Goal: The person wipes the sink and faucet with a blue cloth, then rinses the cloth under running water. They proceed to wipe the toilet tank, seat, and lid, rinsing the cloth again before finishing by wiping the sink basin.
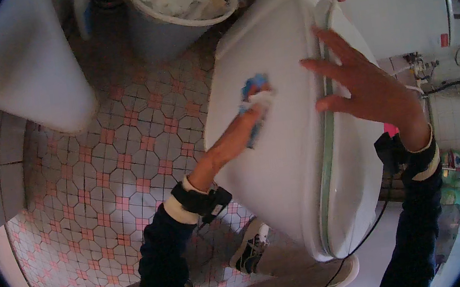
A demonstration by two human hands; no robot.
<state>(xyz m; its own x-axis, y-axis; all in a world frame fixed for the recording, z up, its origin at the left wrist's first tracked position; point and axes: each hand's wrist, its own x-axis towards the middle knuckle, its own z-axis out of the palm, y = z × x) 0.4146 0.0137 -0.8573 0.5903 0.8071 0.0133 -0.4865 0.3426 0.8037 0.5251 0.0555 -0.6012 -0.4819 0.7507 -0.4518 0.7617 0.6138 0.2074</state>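
My left hand (254,109) presses a blue-and-white cloth (254,86) against the white side wall of a toilet (269,184). Motion blurs the cloth and the fingertips, and a small reddish patch shows among its folds. Over the toilet's closed seat and lid (356,185), which have a greenish strip along the edge, my right hand (348,77) is spread with fingers apart. It holds nothing, and its fingertips lie at or just over the rim; contact is hard to make out. Both wrists carry black strapped devices.
A grey bin (162,37) full of crumpled paper stands behind the toilet's far end. To the left is a white pedestal (31,70); a blue-and-white bottle (83,15) stands beside it. Patterned tiles (102,182) cover the floor. A thin black cable (362,239) hangs by my right arm.
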